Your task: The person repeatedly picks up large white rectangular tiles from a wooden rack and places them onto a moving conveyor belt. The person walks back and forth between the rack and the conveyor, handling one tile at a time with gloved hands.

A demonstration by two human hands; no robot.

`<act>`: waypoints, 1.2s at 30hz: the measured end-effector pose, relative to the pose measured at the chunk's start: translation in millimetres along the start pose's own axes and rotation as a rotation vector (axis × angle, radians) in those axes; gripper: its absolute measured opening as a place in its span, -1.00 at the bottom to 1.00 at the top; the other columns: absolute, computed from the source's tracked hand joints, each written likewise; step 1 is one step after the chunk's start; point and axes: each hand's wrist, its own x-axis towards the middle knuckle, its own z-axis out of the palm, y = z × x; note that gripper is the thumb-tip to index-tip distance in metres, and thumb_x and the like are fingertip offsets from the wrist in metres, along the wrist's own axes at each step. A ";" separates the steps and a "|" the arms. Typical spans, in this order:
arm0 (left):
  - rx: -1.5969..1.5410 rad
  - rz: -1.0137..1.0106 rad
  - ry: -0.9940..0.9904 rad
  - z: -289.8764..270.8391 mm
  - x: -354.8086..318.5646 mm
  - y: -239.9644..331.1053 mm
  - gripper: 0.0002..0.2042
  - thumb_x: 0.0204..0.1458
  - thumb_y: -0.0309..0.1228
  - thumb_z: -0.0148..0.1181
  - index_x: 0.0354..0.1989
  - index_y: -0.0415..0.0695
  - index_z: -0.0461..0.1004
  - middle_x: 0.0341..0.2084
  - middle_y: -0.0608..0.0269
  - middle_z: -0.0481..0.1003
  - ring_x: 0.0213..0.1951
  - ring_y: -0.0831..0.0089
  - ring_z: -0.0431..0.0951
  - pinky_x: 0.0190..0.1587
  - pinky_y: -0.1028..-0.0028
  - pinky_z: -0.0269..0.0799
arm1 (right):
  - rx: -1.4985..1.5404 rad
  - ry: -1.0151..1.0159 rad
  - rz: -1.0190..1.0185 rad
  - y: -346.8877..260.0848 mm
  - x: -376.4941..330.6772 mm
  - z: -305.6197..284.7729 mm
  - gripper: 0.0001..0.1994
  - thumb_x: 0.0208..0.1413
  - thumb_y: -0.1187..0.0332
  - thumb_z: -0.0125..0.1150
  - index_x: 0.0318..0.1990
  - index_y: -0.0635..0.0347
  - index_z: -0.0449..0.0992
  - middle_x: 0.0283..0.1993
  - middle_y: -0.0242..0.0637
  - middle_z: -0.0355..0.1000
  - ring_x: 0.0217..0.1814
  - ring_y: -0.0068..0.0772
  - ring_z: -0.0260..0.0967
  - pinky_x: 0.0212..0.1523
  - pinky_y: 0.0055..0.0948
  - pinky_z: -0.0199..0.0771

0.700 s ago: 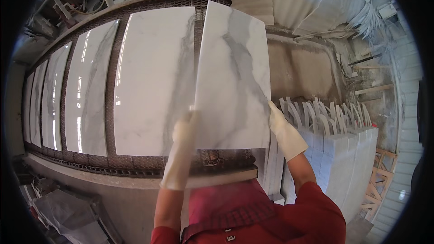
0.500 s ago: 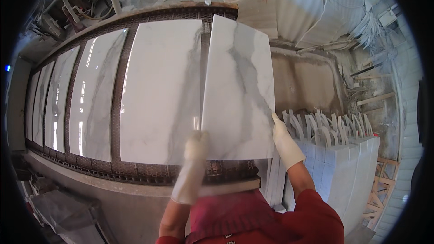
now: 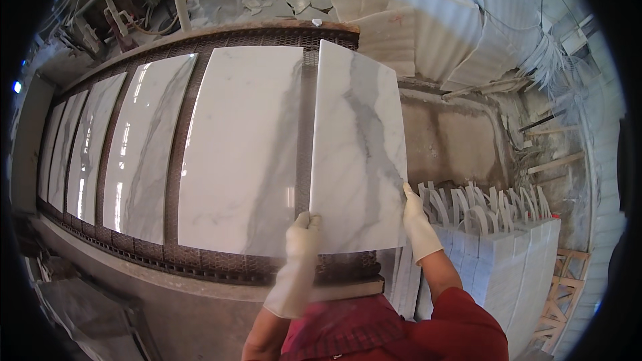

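Gripping the near edge of a white marble tile (image 3: 358, 154) with grey veins, the person's gloved left hand (image 3: 302, 237) is closing its fingers around the tile's lower left corner. The gloved right hand (image 3: 416, 217) is grasping the tile's lower right edge, fingers pressing along the side. The tile is being held up off the surface, tilted, above the right end of a brown mesh conveyor belt (image 3: 304, 73). Just to its left, another marble slab (image 3: 244, 147) is lying flat on the belt, and more slabs (image 3: 144, 147) are lying in a row further left, each apart from the next. To the right of the person, a stack of white tiles (image 3: 515, 267) is standing on edge with white corner spacers sticking up between them. Red sleeves are showing at the lower edge.
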 end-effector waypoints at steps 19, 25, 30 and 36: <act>0.046 0.061 0.058 -9.4 14.3 -0.2 -0.65 0.20 -0.10 0.06 0.00 -0.03 0.55 -0.22 -0.04 0.60 -0.14 0.11 0.60 -0.06 0.25 0.44 | -0.208 0.255 0.023 -15.7 -45.3 24.5 -0.34 0.19 -0.09 0.19 0.20 0.35 0.41 0.25 -0.16 0.37 0.16 -0.31 0.36 0.18 -0.34 0.35; 0.325 0.151 -0.071 9.9 17.1 -14.1 -0.62 0.27 -0.05 -0.08 -0.08 -0.09 0.50 -0.23 -0.20 0.56 -0.11 -0.13 0.55 -0.05 0.09 0.43 | -0.183 0.146 0.029 -32.8 -36.7 9.2 -0.42 0.23 -0.04 0.15 0.17 0.31 0.44 0.17 -0.21 0.44 0.10 -0.31 0.41 0.14 -0.34 0.39; 0.465 0.188 -0.057 6.3 8.1 -7.1 -0.62 0.27 -0.07 -0.16 -0.09 -0.12 0.44 -0.24 -0.15 0.58 -0.11 -0.05 0.58 -0.07 0.10 0.47 | -0.232 0.139 -0.067 -49.5 -48.4 14.5 -0.48 0.28 0.02 0.11 0.15 0.33 0.46 0.10 -0.21 0.48 0.06 -0.33 0.43 0.08 -0.36 0.42; 0.827 0.345 -0.072 5.3 -9.5 2.2 -0.77 0.18 -0.36 0.03 -0.04 -0.10 0.48 -0.13 -0.09 0.58 -0.08 0.13 0.60 -0.08 0.19 0.51 | -0.235 0.090 0.008 -65.7 -65.0 16.4 -0.46 0.29 0.02 0.07 0.19 0.31 0.43 0.16 -0.21 0.44 0.14 -0.33 0.39 0.15 -0.35 0.37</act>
